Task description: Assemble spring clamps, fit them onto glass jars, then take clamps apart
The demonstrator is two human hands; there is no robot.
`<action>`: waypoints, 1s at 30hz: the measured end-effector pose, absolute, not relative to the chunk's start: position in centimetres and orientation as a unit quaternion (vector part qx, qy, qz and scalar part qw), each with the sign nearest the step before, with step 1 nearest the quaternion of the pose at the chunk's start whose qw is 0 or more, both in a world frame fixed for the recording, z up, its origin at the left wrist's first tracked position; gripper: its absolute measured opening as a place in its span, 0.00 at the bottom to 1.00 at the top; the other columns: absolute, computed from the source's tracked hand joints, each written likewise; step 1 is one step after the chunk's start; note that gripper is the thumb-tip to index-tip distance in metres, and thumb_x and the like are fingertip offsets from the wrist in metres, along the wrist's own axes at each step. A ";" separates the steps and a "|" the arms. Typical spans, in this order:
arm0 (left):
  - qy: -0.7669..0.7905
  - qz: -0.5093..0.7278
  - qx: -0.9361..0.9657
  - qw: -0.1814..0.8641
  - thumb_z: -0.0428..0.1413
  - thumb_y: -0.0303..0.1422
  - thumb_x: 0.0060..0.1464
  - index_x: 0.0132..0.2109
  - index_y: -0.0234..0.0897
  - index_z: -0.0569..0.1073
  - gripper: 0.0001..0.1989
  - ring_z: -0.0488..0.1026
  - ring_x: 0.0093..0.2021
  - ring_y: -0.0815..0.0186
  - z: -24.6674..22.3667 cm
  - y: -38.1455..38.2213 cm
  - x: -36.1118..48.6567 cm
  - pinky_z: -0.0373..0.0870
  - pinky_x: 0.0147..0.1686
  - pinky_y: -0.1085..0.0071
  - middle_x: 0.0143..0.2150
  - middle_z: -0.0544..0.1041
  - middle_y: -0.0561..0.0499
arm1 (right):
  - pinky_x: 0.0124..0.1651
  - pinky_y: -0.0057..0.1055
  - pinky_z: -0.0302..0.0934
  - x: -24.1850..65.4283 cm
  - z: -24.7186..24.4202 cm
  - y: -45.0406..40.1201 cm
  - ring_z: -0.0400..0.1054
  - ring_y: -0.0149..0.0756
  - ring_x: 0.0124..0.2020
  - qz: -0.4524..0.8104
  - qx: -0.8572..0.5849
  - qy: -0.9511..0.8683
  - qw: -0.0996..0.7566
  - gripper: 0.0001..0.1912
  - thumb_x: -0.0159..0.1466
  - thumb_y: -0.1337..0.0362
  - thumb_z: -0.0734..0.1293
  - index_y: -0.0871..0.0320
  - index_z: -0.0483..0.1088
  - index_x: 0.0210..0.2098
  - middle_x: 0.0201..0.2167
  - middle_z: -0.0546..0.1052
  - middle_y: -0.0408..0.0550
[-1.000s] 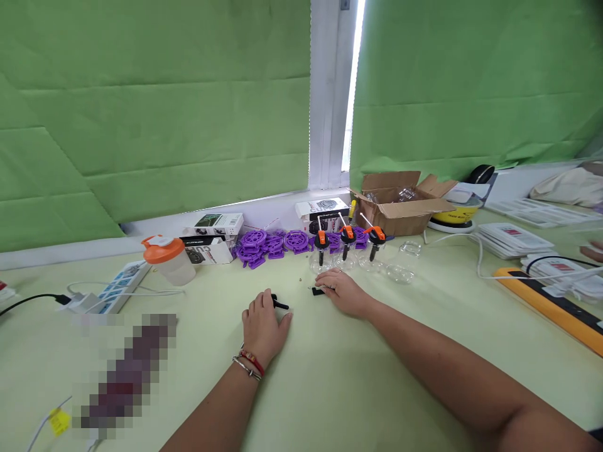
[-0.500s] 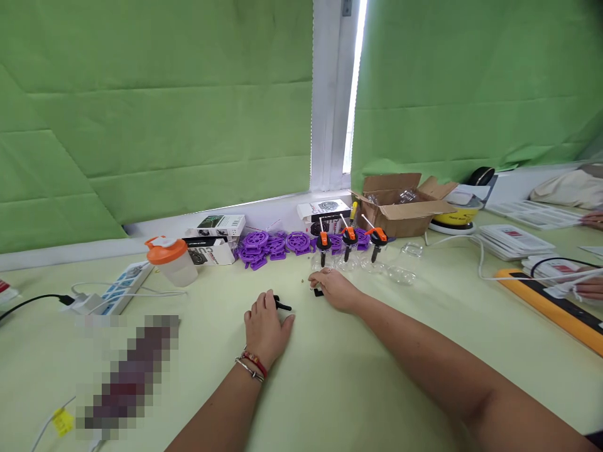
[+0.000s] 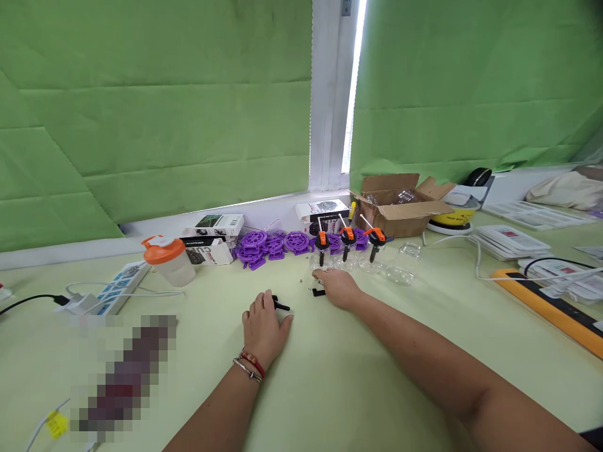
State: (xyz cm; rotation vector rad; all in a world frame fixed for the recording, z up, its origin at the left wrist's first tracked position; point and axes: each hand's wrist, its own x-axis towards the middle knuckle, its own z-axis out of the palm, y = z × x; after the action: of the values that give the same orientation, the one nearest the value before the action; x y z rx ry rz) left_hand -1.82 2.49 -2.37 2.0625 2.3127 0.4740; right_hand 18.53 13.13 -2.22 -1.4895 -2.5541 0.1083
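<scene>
My left hand (image 3: 264, 329) rests on the table, fingers curled over a small black plastic part (image 3: 282, 306) whose narrow end sticks out to the right; the thumb lies apart from it. My right hand (image 3: 340, 287) is farther forward, its fingers bent down and together at the tabletop, and whatever is between them is hidden. Just under that hand lies a small black L-shaped piece (image 3: 319, 292), partly covered. Tiny metal bits (image 3: 301, 280) are scattered close by. Behind the right hand stand several black-and-orange assemblies with white sticks, including one black-and-orange assembly (image 3: 347, 237).
Purple plastic wheel-like parts (image 3: 254, 242) are heaped at the back between printed boxes. Clear plastic pieces (image 3: 400, 274) and an open carton (image 3: 407, 216) lie to the right. An orange-lidded shaker cup (image 3: 176, 270) and power strip (image 3: 123, 289) stand left; an orange-and-black bar (image 3: 551, 307) lies right.
My right hand has shifted slightly, showing more of the black L-shaped piece beneath it. My left hand stays over the black part. At the far right, a person's hands have gone from view.
</scene>
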 end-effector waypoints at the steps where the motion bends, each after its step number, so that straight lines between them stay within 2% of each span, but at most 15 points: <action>1: 0.738 0.152 0.657 0.003 0.49 0.42 0.51 0.58 0.34 0.54 0.30 0.60 0.54 0.54 -2.4 2.5 -1.8 0.54 0.49 0.59 0.57 0.61 0.39 | 0.32 0.28 0.49 18.5 -2.2 13.2 0.67 0.39 0.35 0.036 -0.502 -0.859 0.091 0.24 0.54 0.76 0.58 0.54 0.64 0.50 0.36 0.74 0.52; 9: 0.736 0.153 0.659 0.003 0.49 0.42 0.51 0.58 0.34 0.54 0.30 0.61 0.53 0.54 -2.7 2.5 -2.0 0.54 0.49 0.60 0.57 0.62 0.39 | 0.30 0.27 0.46 18.8 -2.5 13.7 0.66 0.38 0.35 0.045 -0.494 -0.863 0.096 0.21 0.54 0.77 0.59 0.53 0.67 0.44 0.34 0.74 0.49; 17: 0.735 0.161 0.659 0.001 0.49 0.42 0.51 0.58 0.34 0.54 0.30 0.61 0.54 0.54 -2.9 2.6 -2.0 0.53 0.50 0.59 0.57 0.61 0.39 | 0.32 0.26 0.47 19.5 -2.0 12.8 0.65 0.36 0.35 0.064 -0.441 -0.887 0.125 0.22 0.54 0.78 0.57 0.54 0.68 0.43 0.33 0.73 0.48; 22: 0.735 0.171 0.656 0.011 0.48 0.35 0.52 0.57 0.34 0.56 0.25 0.64 0.52 0.55 -2.4 2.7 -2.3 0.56 0.48 0.59 0.53 0.66 0.40 | 0.36 0.27 0.51 19.6 -1.7 12.4 0.65 0.35 0.36 0.105 -0.451 -0.871 0.164 0.21 0.55 0.78 0.57 0.55 0.69 0.43 0.35 0.74 0.48; 25: 0.738 0.188 0.647 0.046 0.45 0.28 0.53 0.56 0.32 0.57 0.22 0.67 0.48 0.56 -2.1 2.8 -2.5 0.61 0.44 0.61 0.46 0.71 0.40 | 0.39 0.28 0.54 19.0 -1.7 11.3 0.65 0.35 0.39 0.194 -0.452 -0.834 0.250 0.16 0.59 0.74 0.57 0.55 0.67 0.43 0.37 0.74 0.47; 27: 0.724 0.227 0.647 0.077 0.45 0.27 0.53 0.55 0.32 0.58 0.21 0.67 0.48 0.57 -2.1 2.8 -2.4 0.63 0.43 0.63 0.46 0.71 0.41 | 0.37 0.28 0.56 18.2 -1.7 9.8 0.66 0.33 0.36 0.308 -0.456 -0.780 0.297 0.11 0.61 0.67 0.58 0.56 0.67 0.42 0.36 0.74 0.47; 30: 0.674 0.302 0.665 0.109 0.47 0.28 0.52 0.56 0.34 0.59 0.22 0.65 0.51 0.59 -2.3 2.3 -1.9 0.63 0.49 0.62 0.50 0.69 0.42 | 0.26 0.25 0.54 16.6 -1.9 7.2 0.64 0.28 0.25 0.547 -0.431 -0.673 0.249 0.14 0.61 0.54 0.59 0.58 0.67 0.39 0.34 0.74 0.47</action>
State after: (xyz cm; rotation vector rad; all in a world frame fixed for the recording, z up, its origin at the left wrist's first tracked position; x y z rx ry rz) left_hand -1.91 2.34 -2.26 1.9554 1.9830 0.8873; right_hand 16.62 7.15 -1.91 -1.1741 -1.8341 1.4894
